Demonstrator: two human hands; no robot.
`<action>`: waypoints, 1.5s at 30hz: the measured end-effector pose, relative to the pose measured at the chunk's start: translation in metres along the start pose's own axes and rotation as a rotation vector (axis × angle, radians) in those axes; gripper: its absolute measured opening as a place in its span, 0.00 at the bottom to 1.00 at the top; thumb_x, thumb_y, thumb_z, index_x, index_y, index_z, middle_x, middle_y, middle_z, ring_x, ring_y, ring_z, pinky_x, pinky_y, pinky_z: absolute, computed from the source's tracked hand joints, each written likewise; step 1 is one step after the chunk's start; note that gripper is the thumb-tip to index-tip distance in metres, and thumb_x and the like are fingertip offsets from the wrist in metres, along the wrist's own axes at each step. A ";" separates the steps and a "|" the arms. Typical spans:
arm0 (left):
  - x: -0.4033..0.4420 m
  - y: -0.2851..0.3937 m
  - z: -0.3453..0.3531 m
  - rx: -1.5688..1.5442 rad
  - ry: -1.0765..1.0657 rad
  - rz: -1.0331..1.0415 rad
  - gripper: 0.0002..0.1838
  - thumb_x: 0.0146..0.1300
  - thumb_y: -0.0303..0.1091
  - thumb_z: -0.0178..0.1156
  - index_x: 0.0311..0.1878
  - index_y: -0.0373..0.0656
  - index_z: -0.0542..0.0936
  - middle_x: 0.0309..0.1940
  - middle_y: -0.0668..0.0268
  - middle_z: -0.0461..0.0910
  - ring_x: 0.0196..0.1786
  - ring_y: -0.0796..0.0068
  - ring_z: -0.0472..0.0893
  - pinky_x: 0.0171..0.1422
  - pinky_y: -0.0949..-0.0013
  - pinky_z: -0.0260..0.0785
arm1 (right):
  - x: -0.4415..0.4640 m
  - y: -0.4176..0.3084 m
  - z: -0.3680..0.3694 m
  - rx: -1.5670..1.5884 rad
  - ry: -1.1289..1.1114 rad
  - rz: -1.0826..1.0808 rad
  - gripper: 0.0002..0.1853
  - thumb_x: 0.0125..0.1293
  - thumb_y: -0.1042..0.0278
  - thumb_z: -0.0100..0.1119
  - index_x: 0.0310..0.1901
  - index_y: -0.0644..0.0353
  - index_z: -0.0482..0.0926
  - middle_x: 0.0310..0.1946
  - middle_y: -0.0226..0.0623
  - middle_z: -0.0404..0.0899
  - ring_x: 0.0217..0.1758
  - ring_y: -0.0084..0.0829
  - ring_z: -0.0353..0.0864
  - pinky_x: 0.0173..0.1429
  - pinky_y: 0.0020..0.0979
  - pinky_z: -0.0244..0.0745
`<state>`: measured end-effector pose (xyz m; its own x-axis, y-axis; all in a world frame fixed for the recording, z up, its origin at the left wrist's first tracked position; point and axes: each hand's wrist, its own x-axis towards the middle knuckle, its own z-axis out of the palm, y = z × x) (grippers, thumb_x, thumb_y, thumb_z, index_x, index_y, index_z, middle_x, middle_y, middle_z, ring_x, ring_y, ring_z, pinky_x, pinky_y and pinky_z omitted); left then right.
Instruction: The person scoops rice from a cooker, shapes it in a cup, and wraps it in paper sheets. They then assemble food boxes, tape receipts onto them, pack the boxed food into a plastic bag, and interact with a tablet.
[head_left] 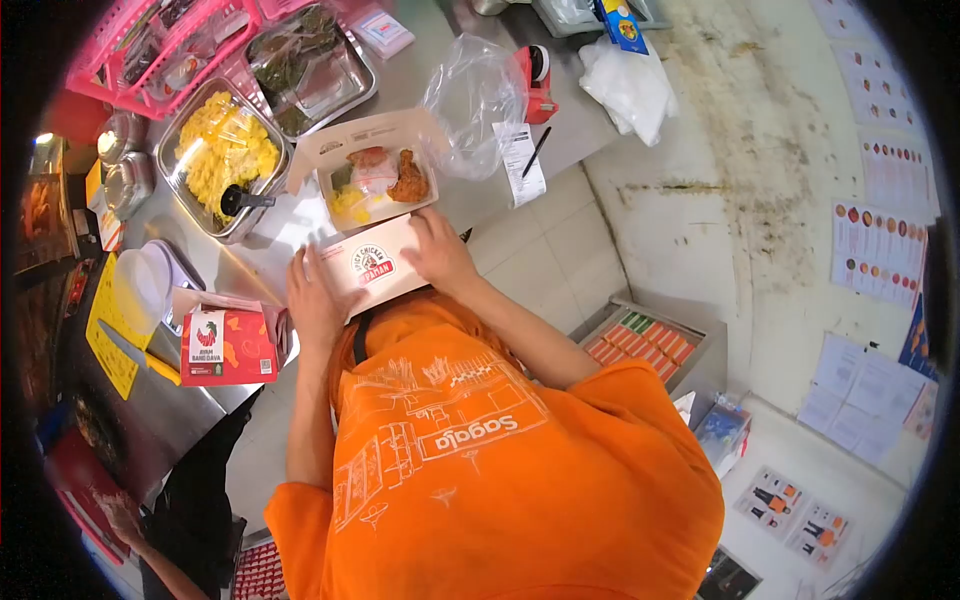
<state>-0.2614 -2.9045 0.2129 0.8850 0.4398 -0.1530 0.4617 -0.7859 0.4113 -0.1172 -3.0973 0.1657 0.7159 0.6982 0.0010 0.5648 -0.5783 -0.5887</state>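
An open paper takeaway box point(388, 217) stands at the counter's front edge with fried chicken point(409, 178), a small clear bag of rice-like white food point(373, 172) and yellow scrambled egg point(348, 204) inside. Its printed lid panel point(345, 262) tilts toward my body and bears a chicken logo. My left hand point(318, 298) grips the left end of this panel, thumb on the face. At the other end my right hand point(441, 252) has its fingers over the panel's edge. Both hands are closed on the card.
Left of the box are a steel tray of yellow egg point(168, 150), a red carton point(229, 345) and a knife point(123, 342) on a yellow board point(107, 312). Behind are a tray of leaves point(366, 82), a plastic bag point(470, 105) and a receipt point(517, 160). Another person's hand point(122, 515) shows lower left.
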 end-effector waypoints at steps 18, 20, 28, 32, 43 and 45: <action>0.002 0.016 -0.002 0.291 -0.310 0.329 0.47 0.58 0.40 0.60 0.77 0.37 0.49 0.77 0.41 0.43 0.79 0.37 0.42 0.79 0.38 0.37 | 0.014 0.008 -0.016 -0.289 -0.369 -0.749 0.31 0.68 0.52 0.54 0.72 0.40 0.63 0.78 0.46 0.46 0.80 0.52 0.44 0.72 0.67 0.52; 0.002 0.026 0.009 0.233 -0.188 0.264 0.53 0.51 0.45 0.66 0.77 0.37 0.51 0.76 0.40 0.46 0.79 0.37 0.44 0.79 0.38 0.38 | 0.014 0.002 -0.024 -0.201 -0.403 -0.707 0.31 0.69 0.48 0.55 0.71 0.43 0.64 0.78 0.44 0.48 0.80 0.50 0.46 0.72 0.65 0.54; 0.015 0.053 0.035 0.148 0.056 0.188 0.57 0.39 0.58 0.74 0.72 0.42 0.62 0.64 0.41 0.62 0.66 0.40 0.62 0.75 0.42 0.48 | 0.065 0.102 -0.089 0.328 0.343 0.135 0.16 0.69 0.62 0.56 0.54 0.61 0.78 0.35 0.49 0.82 0.42 0.43 0.83 0.49 0.41 0.76; 0.022 0.064 0.034 0.150 0.087 0.179 0.54 0.38 0.60 0.73 0.70 0.48 0.67 0.62 0.43 0.65 0.67 0.41 0.62 0.75 0.44 0.48 | 0.155 0.243 -0.163 -0.090 0.563 0.452 0.16 0.69 0.59 0.58 0.50 0.62 0.79 0.33 0.38 0.82 0.27 0.32 0.82 0.31 0.35 0.77; 0.028 0.064 0.047 0.145 0.174 0.123 0.52 0.40 0.61 0.72 0.70 0.51 0.68 0.63 0.44 0.66 0.66 0.43 0.64 0.74 0.42 0.48 | 0.124 0.275 -0.144 0.653 0.159 0.545 0.14 0.67 0.58 0.61 0.39 0.62 0.86 0.34 0.38 0.86 0.30 0.34 0.85 0.37 0.33 0.78; 0.028 0.067 0.047 0.132 0.153 0.103 0.51 0.41 0.62 0.71 0.70 0.52 0.68 0.63 0.44 0.66 0.67 0.43 0.65 0.74 0.42 0.49 | 0.115 0.279 -0.128 0.196 0.173 0.468 0.13 0.65 0.61 0.61 0.36 0.64 0.87 0.30 0.38 0.86 0.30 0.33 0.85 0.38 0.32 0.77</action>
<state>-0.2033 -2.9654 0.1936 0.9131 0.4069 0.0255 0.3821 -0.8759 0.2948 0.1751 -3.2325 0.1048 0.9393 0.2952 -0.1747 0.0934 -0.7103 -0.6976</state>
